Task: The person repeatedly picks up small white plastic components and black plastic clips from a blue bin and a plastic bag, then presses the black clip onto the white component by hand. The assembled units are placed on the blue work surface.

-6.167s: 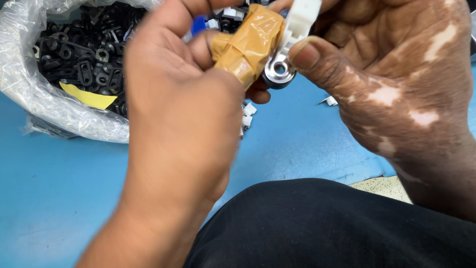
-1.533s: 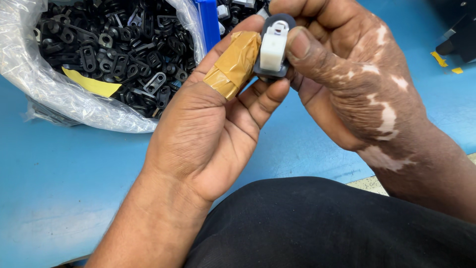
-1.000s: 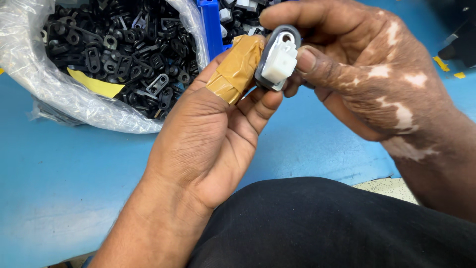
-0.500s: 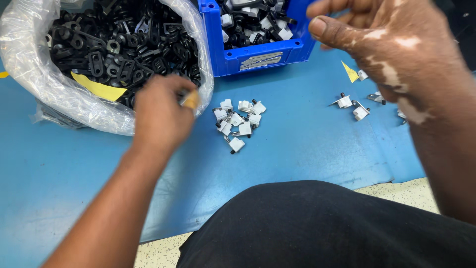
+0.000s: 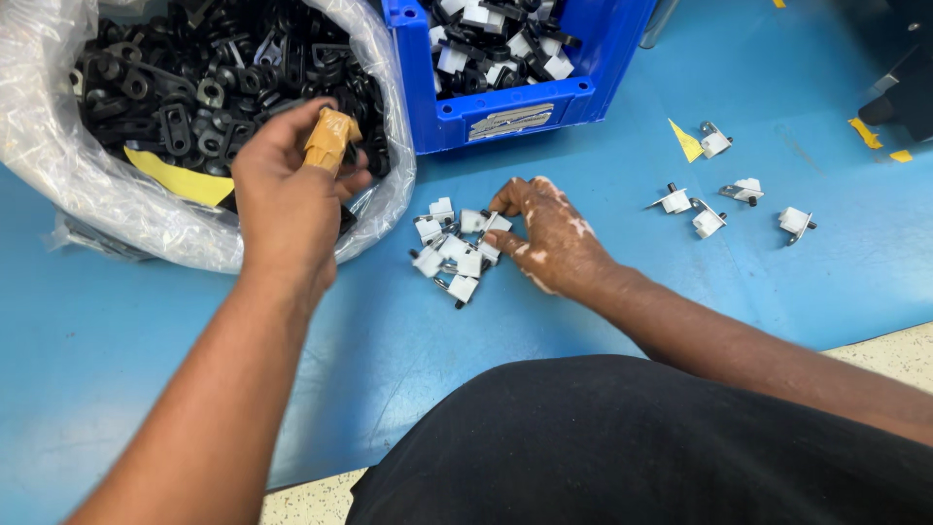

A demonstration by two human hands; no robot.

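Observation:
My left hand [image 5: 288, 197] reaches into the clear plastic bag [image 5: 68, 185] of black metal parts [image 5: 194, 87]. One of its digits is wrapped in tan tape, and its fingers curl over the parts at the bag's near edge. Whether it holds one is hidden. My right hand [image 5: 549, 243] rests on the blue table [image 5: 583, 311] at a small pile of white plastic pieces with metal pins [image 5: 449, 251]. Its thumb and forefinger pinch one white piece at the pile's right side.
A blue bin [image 5: 525, 102] of assembled black-and-white parts stands at the back. Several loose white pieces [image 5: 719, 199] lie to the right, with yellow scraps [image 5: 686, 141] nearby. A dark object [image 5: 904, 87] sits at the far right edge. My dark-clothed knee [image 5: 622, 447] fills the foreground.
The assembled black-and-white part held in both hands earlier is gone from them. My left hand went to the bag, and my right hand dropped from the upper right onto the white pile.

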